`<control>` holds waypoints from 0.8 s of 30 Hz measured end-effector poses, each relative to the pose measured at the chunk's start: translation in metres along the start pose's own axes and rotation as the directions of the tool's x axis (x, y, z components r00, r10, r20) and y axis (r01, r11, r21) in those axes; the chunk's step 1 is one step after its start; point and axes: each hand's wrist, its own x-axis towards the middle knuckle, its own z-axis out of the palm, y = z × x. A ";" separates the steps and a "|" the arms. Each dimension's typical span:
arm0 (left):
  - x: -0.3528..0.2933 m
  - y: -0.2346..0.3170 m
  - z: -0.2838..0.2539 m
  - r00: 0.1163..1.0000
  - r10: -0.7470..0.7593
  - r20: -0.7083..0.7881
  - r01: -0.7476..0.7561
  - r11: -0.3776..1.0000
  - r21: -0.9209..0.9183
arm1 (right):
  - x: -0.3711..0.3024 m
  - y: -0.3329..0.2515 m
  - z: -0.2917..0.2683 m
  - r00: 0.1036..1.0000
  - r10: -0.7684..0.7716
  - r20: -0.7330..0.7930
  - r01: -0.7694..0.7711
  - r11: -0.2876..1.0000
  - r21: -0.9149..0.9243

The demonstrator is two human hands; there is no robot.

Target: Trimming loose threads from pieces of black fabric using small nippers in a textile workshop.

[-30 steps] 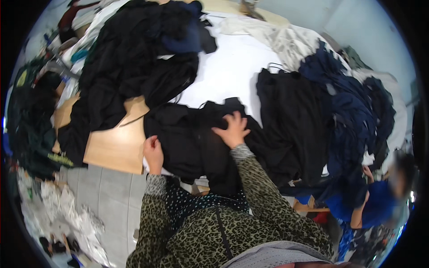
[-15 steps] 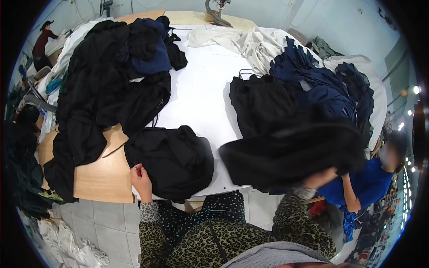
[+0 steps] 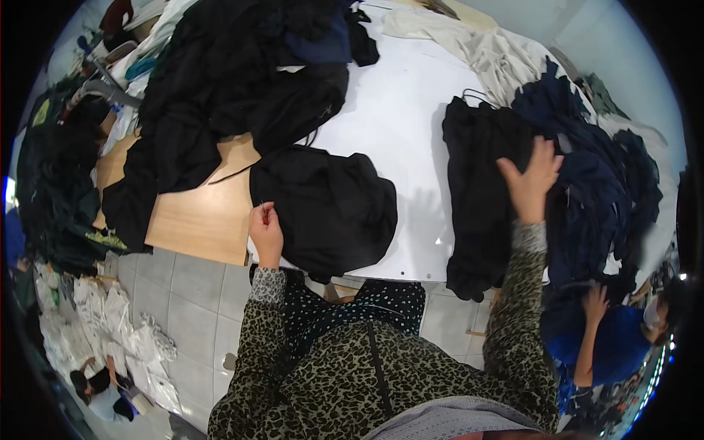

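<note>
My left hand (image 3: 266,229) is closed at the left edge of a black garment (image 3: 334,205) that lies bunched on the white tabletop in front of me. Something small and thin pokes up from its fingertips, too small to name. With fingers spread, my right hand (image 3: 532,176) is over a long folded black garment (image 3: 484,198) on the right and holds nothing. A dark cord loops out of that garment's far end. Whether the palm touches the cloth, I cannot tell.
A large black heap of clothing (image 3: 213,95) covers the far left. Navy garments (image 3: 594,183) and a cream cloth (image 3: 484,55) lie right. A wooden board (image 3: 202,224) borders the white table (image 3: 411,81). A person in blue (image 3: 612,337) reaches in at right; another person (image 3: 106,392) is low left.
The dark cloth that my right hand was swinging is out of it, now down on the right. That hand has opened and moved farther forward. The view has shifted; my left hand stays by the garment.
</note>
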 end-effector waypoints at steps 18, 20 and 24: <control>0.002 -0.009 0.001 1.000 -0.017 0.019 0.018 0.999 -0.035 | -0.031 -0.209 -0.173 0.736 -0.354 -0.578 -0.128 -0.910 0.394; 0.001 -0.011 0.002 0.999 -0.037 0.024 0.039 0.996 -0.077 | -0.037 -0.208 -0.175 0.766 -0.359 -0.533 -0.092 -0.882 0.461; -0.001 -0.002 0.002 0.997 -0.069 0.035 0.071 0.994 -0.083 | -0.035 -0.206 -0.175 0.766 -0.347 -0.541 -0.080 -0.887 0.455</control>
